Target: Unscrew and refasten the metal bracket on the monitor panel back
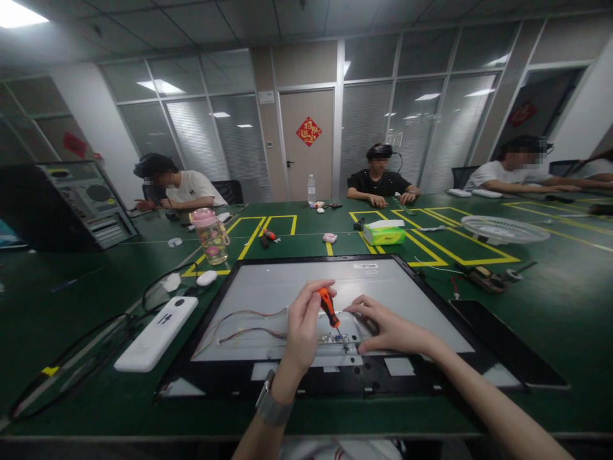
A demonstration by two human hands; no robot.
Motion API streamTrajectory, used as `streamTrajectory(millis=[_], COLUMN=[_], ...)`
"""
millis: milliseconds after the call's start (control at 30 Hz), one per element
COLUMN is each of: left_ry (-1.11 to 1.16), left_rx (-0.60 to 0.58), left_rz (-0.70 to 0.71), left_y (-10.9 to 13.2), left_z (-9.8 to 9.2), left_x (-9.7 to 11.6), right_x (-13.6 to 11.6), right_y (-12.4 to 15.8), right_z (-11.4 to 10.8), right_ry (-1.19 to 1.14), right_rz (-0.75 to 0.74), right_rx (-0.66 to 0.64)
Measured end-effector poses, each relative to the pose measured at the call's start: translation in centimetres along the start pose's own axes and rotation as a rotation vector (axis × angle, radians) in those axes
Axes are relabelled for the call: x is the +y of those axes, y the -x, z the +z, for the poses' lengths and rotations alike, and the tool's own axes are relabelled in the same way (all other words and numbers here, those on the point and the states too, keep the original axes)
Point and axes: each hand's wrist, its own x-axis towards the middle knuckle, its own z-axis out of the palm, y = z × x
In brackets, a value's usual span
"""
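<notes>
Nearest us, our left hand (pixel 304 322), a watch (pixel 276 404) at its wrist, has its fingers curled round the orange-and-black handle of a screwdriver (pixel 329 308), tilted so its shaft reaches down to a metal plate (pixel 352 324) beside a small circuit board (pixel 329 339). Just to the right, our right hand (pixel 393 327) rests with fingers spread, touching around the plate; we cannot tell whether they press on a part. All this sits on the near half of a black-framed panel (pixel 412 291), flat on the green worktop (pixel 569 287). The tip is too small for us to judge its seating; at that slant it could slip, scratching the board or jabbing our right thumb. Our left hand might snag the loose wires (pixel 244 312), and heavy downward force could crack the panel. Farther off, a pink-lidded bottle (pixel 211 237) stands to the left; knocked over, it could leak towards the panel. Beyond a green tissue pack (pixel 384 235), a person in black (pixel 380 184) sits across from us
</notes>
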Motion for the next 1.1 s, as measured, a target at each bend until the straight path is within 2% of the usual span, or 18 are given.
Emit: streamTrajectory(millis=[167,333,433,533,667,833,900,1100], left_ry=[-0.04,0.091,0.15,0.104,0.031,0.202,0.206,-0.007], left_rx=[0.039,0.036,0.016,0.017,0.075,0.053,0.06,0.123], left_rz=[0.026,-0.103,-0.135,-0.077,-0.018,-0.158,-0.193,-0.06], left_y=[-0.04,0.08,0.05,-0.08,-0.16,-0.14,-0.18,-0.25], left_z=[0.04,0.08,0.11,0.15,0.16,0.18,0.25,0.22], left_x=[-0.31,-0.37,-0.39,-0.46,-0.49,-0.36,-0.37,-0.56], right_x=[0.05,-0.15,-0.23,-0.09,0.21,0.14,0.1,0.33], right_y=[-0.08,-0.09,-0.07,-0.09,-0.13,-0.04,0.0,-0.02], right_z=[0.11,0.03,-0.04,-0.02,0.04,-0.06,-0.07,0.1], right_ry=[-0.004,0.006,0.008,0.005,0.01,-0.003,-0.008,0.002], right_rz=[0.008,0.016,0.008,0.001,0.003,0.015,0.006,0.007], right_rx=[-0.002,-0.014,-0.011,-0.008,0.001,-0.004,-0.004,0.001])
